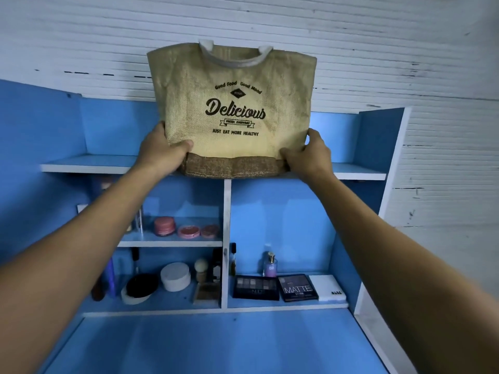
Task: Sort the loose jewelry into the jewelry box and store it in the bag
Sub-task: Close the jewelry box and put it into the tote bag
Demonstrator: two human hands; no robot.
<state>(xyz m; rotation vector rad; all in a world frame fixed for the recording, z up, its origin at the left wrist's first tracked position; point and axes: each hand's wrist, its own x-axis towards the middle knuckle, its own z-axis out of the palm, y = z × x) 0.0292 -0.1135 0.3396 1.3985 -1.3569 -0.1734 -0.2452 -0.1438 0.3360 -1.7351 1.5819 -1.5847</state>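
Standing upright on the top shelf [89,163], the bag [232,114] is gripped at its lower corners; left hand [162,152], right hand [307,155], equally near.

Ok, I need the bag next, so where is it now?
In the head view, the jute bag stands centrally on the top shelf against the white wall, held at its lower corners by the left hand and right hand.

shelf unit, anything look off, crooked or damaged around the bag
Nothing is spilled or toppled. The bag stands upright on the top shelf, the left hand and right hand gripping its lower corners. The only wear is on the white wall behind, with dark chipped marks.
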